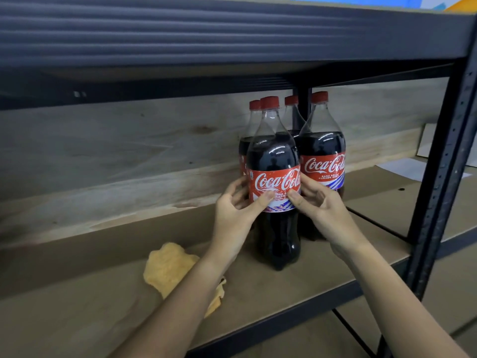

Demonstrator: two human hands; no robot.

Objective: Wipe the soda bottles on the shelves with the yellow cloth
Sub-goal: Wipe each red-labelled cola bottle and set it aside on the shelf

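— What's standing on the shelf (296,290)?

— Four soda bottles with red caps, upright and huddled together near the right post (438,192). Each holds dark cola up to about the shoulder, with the clear neck above it. The front bottle (275,161) stands nearest the edge; a second bottle (324,151) is just behind it to the right, and two more are partly hidden at the back.

— And the hands?

— Both are on the front bottle at its red label. The left hand (236,211) wraps it from the left, the right hand (318,206) from the right; fingers curled round it, thumbs nearly meeting on the label.

— The yellow cloth (170,267)?

— Crumpled on the shelf board, left of the bottles, partly under the left forearm, touched by neither hand.
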